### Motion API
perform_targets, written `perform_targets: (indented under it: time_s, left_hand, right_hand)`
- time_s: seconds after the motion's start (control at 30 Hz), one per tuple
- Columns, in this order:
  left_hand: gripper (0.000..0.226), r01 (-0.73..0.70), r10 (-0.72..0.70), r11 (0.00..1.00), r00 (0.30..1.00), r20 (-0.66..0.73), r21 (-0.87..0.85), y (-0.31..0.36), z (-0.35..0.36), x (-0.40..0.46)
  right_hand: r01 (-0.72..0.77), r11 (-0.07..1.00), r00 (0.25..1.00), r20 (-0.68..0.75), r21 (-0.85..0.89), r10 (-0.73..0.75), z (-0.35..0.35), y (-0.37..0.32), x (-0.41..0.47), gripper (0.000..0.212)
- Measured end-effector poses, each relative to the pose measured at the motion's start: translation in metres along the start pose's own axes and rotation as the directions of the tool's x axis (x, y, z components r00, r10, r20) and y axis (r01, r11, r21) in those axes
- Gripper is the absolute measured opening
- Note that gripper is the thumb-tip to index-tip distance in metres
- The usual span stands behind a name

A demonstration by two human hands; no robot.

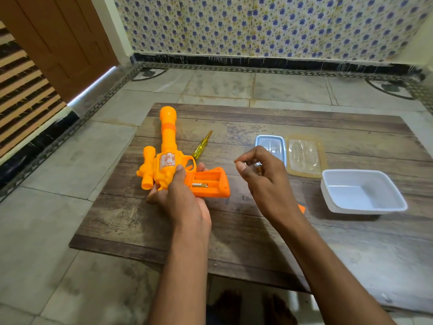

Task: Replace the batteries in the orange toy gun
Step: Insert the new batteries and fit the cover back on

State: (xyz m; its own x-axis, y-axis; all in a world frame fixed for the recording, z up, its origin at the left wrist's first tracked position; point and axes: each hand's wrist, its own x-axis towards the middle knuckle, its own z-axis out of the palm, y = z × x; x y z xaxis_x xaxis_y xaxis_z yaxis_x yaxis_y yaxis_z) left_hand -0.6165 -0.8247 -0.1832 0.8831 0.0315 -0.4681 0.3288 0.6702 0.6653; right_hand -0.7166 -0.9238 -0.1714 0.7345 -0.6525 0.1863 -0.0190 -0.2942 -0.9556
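The person's left hand (pixel 180 195) grips the orange plastic toy gun (pixel 168 158) around its body, thumb on top and fingers curled under it, keeping it just above the dark wooden board (pixel 257 231) on the tiled floor (pixel 46 231). The barrel points away from the person. The battery compartment (pixel 208 181) in the grip is open, and one gold-coloured battery (pixel 199 185) lies inside it. The right hand (pixel 262 174) hovers beside the grip with its fingers curled, pinching another small battery (pixel 258 167), mostly hidden. A yellow transparent screwdriver (pixel 202 144) lies next to the gun. Behind the right hand sit a small blue-rimmed tray (pixel 260 139), a clear yellowish lid (pixel 304 156) and a white plastic tub (pixel 363 191).
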Motion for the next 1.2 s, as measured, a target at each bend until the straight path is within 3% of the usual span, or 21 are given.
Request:
perform_targets:
  time_s: [0.13, 0.37, 0.5, 0.63, 0.77, 0.83, 0.9, 0.97, 1.2]
  left_hand:
    - [0.049, 0.016, -0.015, 0.999, 0.999, 0.034, -0.031, 0.002, 0.004, -0.005]
    - [0.048, 0.064, -0.063, 0.998, 0.997, 0.035, -0.027, 0.004, 0.004, -0.006]
    - [0.051, 0.044, -0.044, 0.999, 0.998, 0.034, 0.004, 0.0, 0.004, -0.005]
    - [0.051, 0.04, -0.04, 0.999, 0.999, 0.025, 0.016, -0.003, 0.003, -0.002]
    - [0.052, 0.026, -0.027, 0.999, 0.999, 0.03, 0.042, -0.004, 0.002, 0.0]
    - [0.052, 0.022, -0.023, 0.999, 1.0, 0.021, 0.048, -0.004, 0.002, 0.0]
    - [0.053, 0.012, -0.013, 0.998, 1.0, 0.025, 0.06, -0.004, 0.002, -0.001]
    - [0.054, 0.007, -0.008, 0.998, 1.0, 0.023, 0.065, -0.004, 0.002, -0.002]
    - [0.052, -0.001, 0.0, 0.998, 1.0, 0.011, 0.069, -0.005, 0.004, -0.004]
  right_hand:
    - [0.056, 0.995, 0.998, -0.017, -0.077, -0.058, 0.004, -0.004, -0.002, 0.006]
    - [0.1, 0.995, 0.989, -0.11, -0.015, -0.101, 0.008, -0.011, -0.004, 0.01]
    - [-0.001, 0.985, 0.995, -0.094, 0.17, 0.017, 0.009, -0.016, -0.004, 0.024]
    - [-0.273, 0.829, 0.955, 0.032, 0.489, 0.296, 0.005, -0.023, -0.002, 0.022]
    - [-0.3, 0.795, 0.949, 0.076, 0.528, 0.307, 0.0, -0.026, -0.003, 0.021]
    - [-0.218, 0.883, 0.975, 0.05, 0.415, 0.217, -0.001, -0.024, -0.003, 0.017]
    - [-0.032, 0.995, 0.999, 0.013, 0.099, 0.03, -0.002, -0.017, -0.004, 0.014]
    - [0.109, 0.986, 0.994, 0.02, -0.126, -0.108, -0.002, -0.013, -0.004, 0.01]
    - [0.371, 0.871, 0.927, 0.072, -0.323, -0.369, 0.011, -0.019, -0.001, 0.027]
